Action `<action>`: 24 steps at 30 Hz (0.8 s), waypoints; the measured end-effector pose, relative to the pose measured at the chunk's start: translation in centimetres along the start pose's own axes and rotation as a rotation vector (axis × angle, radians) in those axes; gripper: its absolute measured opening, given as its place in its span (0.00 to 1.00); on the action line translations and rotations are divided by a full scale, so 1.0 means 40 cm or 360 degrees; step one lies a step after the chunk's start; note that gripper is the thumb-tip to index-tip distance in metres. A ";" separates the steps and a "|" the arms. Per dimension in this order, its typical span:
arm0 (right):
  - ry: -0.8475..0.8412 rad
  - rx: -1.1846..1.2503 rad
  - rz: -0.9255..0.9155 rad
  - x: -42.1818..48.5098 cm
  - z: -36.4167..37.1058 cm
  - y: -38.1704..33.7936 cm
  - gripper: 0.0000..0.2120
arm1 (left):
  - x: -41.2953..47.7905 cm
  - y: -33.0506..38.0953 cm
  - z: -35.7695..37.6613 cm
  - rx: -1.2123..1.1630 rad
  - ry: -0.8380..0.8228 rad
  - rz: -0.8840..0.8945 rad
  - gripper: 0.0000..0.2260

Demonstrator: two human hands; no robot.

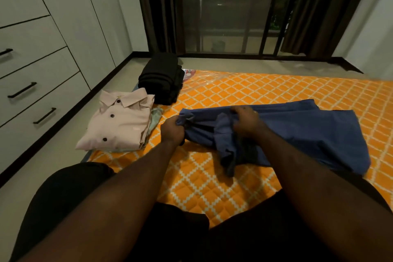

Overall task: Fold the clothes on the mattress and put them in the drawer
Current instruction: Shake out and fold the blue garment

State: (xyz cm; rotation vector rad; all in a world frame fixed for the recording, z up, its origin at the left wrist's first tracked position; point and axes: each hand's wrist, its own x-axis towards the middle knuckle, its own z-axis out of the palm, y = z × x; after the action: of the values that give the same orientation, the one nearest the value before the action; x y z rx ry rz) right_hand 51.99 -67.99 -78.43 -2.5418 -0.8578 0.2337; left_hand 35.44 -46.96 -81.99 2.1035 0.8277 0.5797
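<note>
Both bare forearms are stretched forward and drawn slightly together. The left hand (pixel 172 131) is closed into a fist, with a bunched corner of the blue garment (pixel 319 134) gripped in it. The right hand (pixel 247 120) is held knuckles up near it, its fingers curled into the same cloth.

The left forearm (pixel 119 187) and right forearm (pixel 297 168) are bare, and loose black cloth (pixel 63 198) covers both legs.

The orange diamond-patterned mattress (pixel 234 95) lies on the floor (pixel 63 155). A blue garment (pixel 308 134) lies crumpled across its middle. At its left edge sits a folded pink shirt (pixel 119 125) on a pale green cloth (pixel 156 119), and beyond them a stack of folded black clothes (pixel 161 81).
</note>
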 end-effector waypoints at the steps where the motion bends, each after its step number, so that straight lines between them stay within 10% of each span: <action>1: -0.0064 -0.0163 0.0155 0.001 0.001 0.032 0.33 | 0.002 -0.019 -0.007 0.0034 0.0012 -0.0025 0.07; 5: -0.0296 -0.0294 0.0634 -0.006 0.007 0.091 0.43 | -0.027 -0.061 -0.029 -0.0008 -0.0183 0.0088 0.15; 10: -0.0537 -0.0544 0.0424 -0.001 0.046 0.077 0.45 | -0.048 -0.031 -0.006 0.0023 -0.0529 0.0357 0.48; 16: -0.0596 -0.0669 0.0136 0.011 0.067 0.050 0.26 | -0.091 0.047 0.040 0.0321 -0.0812 0.0673 0.47; 24: -0.0545 0.0167 -0.0354 0.004 0.142 -0.090 0.10 | -0.090 0.017 0.089 0.0261 -0.0842 0.0289 0.52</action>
State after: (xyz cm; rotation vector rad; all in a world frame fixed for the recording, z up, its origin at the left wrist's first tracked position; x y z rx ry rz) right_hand 48.53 -63.32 -81.82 -2.3199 -1.2121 0.6375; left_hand 35.49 -51.68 -83.97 2.3414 0.3945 0.0295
